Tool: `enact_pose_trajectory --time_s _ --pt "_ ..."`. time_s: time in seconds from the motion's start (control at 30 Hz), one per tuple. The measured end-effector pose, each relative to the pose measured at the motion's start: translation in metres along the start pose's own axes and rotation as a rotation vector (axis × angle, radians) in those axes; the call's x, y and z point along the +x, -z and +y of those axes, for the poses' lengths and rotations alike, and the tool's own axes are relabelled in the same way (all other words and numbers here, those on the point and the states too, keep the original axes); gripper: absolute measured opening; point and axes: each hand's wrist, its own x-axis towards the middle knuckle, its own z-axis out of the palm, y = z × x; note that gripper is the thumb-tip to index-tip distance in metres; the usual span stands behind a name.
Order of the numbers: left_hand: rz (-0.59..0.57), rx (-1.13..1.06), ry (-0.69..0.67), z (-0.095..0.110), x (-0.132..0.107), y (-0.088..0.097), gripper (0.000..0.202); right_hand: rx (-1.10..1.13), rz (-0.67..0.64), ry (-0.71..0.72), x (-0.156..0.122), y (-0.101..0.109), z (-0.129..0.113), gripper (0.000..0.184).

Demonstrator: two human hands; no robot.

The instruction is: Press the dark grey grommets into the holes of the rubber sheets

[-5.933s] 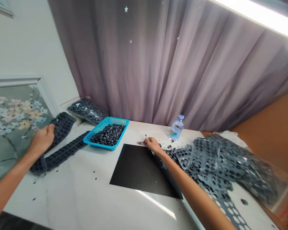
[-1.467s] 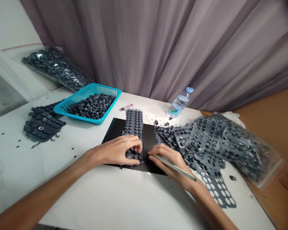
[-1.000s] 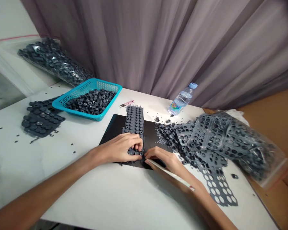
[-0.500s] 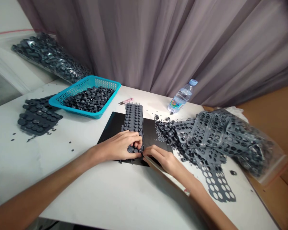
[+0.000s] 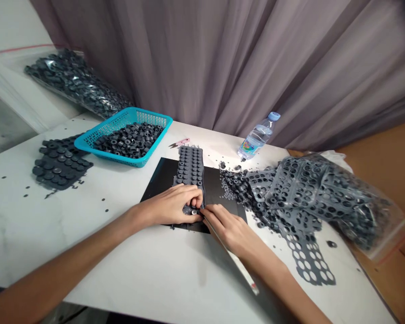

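A long dark grey moulded rubber sheet (image 5: 191, 166) with rows of round raised plugs lies on a black mat (image 5: 158, 180). My left hand (image 5: 178, 202) rests on its near end, fingers curled and thumb stretched below, gripping the sheet's edge. Close against those fingertips, my right hand (image 5: 224, 225) is closed around a thin pale stick (image 5: 238, 265) with a reddish end, which slants down toward my body. The stick's working tip is hidden between the two hands at the sheet's right edge.
A blue basket (image 5: 143, 161) of loose rubber pieces stands left, beside another plugged sheet (image 5: 60, 166). Behind it leans a filled bag (image 5: 77, 83). Pink-handled snips (image 5: 180, 142) and a water bottle (image 5: 256, 137) are at the back. Right are punched sheets (image 5: 310, 261), loose pieces and a bag (image 5: 354, 207).
The pale stick in my right hand has swung out from along the forearm, its reddish end now lower and nearer me. My left hand keeps its place on the sheet.
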Motion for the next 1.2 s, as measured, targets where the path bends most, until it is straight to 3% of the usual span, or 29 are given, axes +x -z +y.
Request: enact_pose_trajectory --time_s 0.1,0.2,0.4,0.63,0.97,1.07,1.2 --pt "0.001 -0.01 0.005 0.0 0.0 0.0 0.023 0.021 0.026 -0.05 0.001 0.002 0.001 0.028" --pt "-0.004 -0.014 0.01 -0.002 0.0 -0.001 0.024 0.185 0.063 -0.096 -0.001 0.006 0.008 0.025" --pt "0.019 -0.011 -0.011 -0.007 0.0 -0.004 0.023 0.411 0.079 -0.073 -0.005 0.004 0.018 0.014" --pt "0.024 -0.019 -0.021 -0.007 0.001 -0.004 0.024 0.327 0.076 -0.066 -0.002 0.002 0.015 0.016" --pt "0.024 -0.017 0.008 -0.007 0.0 -0.004 0.023 -0.088 0.094 0.04 0.005 0.002 0.001 0.024" --pt "0.016 -0.018 0.013 -0.007 0.0 -0.004 0.024 -0.041 0.116 0.022 0.004 0.002 0.005 0.023" --pt "0.003 -0.026 0.011 -0.008 0.001 -0.004 0.026 0.224 0.153 -0.014 -0.002 0.008 0.017 0.02"
